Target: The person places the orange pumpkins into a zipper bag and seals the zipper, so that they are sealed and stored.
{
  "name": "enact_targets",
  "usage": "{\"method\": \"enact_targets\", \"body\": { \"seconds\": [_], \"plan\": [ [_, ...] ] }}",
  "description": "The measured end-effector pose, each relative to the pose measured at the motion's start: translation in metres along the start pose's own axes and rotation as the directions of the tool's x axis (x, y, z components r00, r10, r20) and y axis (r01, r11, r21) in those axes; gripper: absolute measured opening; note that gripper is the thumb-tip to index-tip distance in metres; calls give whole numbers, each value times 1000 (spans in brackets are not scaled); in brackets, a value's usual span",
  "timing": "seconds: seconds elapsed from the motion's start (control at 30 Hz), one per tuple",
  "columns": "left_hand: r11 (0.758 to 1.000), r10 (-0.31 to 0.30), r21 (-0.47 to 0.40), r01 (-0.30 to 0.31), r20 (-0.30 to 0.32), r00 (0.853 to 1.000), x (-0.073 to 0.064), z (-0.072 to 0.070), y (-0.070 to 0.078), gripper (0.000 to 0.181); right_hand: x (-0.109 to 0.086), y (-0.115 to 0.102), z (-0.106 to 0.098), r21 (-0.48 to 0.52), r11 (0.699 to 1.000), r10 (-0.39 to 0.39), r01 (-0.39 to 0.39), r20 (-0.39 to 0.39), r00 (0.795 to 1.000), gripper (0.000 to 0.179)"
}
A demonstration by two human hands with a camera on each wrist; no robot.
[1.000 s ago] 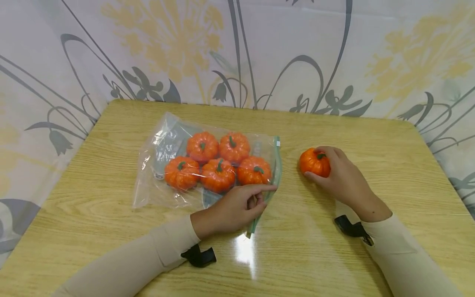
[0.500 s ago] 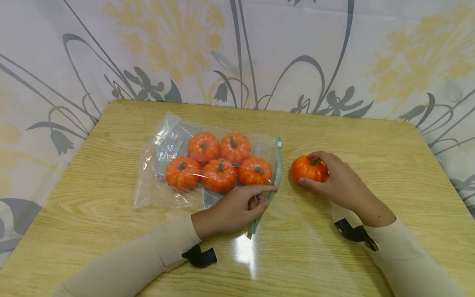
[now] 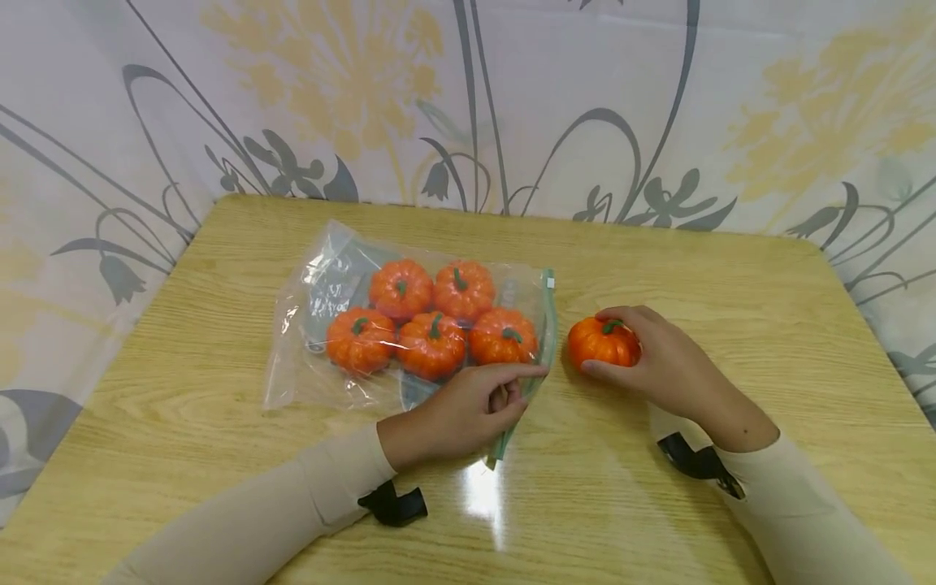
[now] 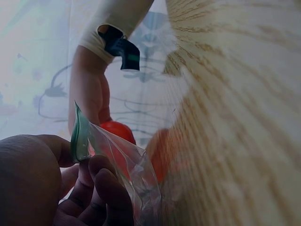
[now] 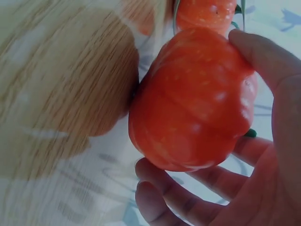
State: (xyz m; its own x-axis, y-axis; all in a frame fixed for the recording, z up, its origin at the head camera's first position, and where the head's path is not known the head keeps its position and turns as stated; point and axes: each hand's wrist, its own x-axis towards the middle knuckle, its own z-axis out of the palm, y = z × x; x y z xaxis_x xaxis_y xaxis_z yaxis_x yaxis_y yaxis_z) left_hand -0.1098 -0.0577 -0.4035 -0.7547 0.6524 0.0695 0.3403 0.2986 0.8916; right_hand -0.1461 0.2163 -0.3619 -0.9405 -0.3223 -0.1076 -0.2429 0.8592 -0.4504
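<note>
My right hand (image 3: 661, 366) grips a small orange toy pumpkin (image 3: 601, 344) with a green stem, thumb on the near side and fingers on the far side. The same pumpkin (image 5: 193, 101) fills the right wrist view, low by the table. A clear zip bag (image 3: 300, 382) with a green zip edge (image 3: 548, 317) lies flat to its left, several orange pumpkins (image 3: 431, 345) inside. At the bag's mouth my left hand (image 3: 464, 410) pinches the edge; in the left wrist view the green edge (image 4: 80, 136) sits between thumb and fingers, lifted a little.
Everything lies on a wood-grain table (image 3: 585, 512) with a glossy surface. Behind it hangs a white cloth (image 3: 541, 89) with grey and yellow flower prints. Black straps sit at both cuffs.
My right hand has moved the pumpkin left and a little nearer to me, closer to the bag's mouth. The left hand and the bag stay nearly still.
</note>
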Motion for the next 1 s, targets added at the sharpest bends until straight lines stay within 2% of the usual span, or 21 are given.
{"method": "enact_targets", "body": {
  "seconds": [0.7, 1.0],
  "plan": [
    [1000, -5, 21, 5, -4, 1000, -1, 0, 1, 43, -3, -5, 3, 3, 998, -67, 67, 31, 997, 67],
    [999, 15, 32, -15, -6, 1000, 0, 0, 0, 43, -3, -5, 5, 13, 993, -114, 114, 32, 993, 63]
  ]
}}
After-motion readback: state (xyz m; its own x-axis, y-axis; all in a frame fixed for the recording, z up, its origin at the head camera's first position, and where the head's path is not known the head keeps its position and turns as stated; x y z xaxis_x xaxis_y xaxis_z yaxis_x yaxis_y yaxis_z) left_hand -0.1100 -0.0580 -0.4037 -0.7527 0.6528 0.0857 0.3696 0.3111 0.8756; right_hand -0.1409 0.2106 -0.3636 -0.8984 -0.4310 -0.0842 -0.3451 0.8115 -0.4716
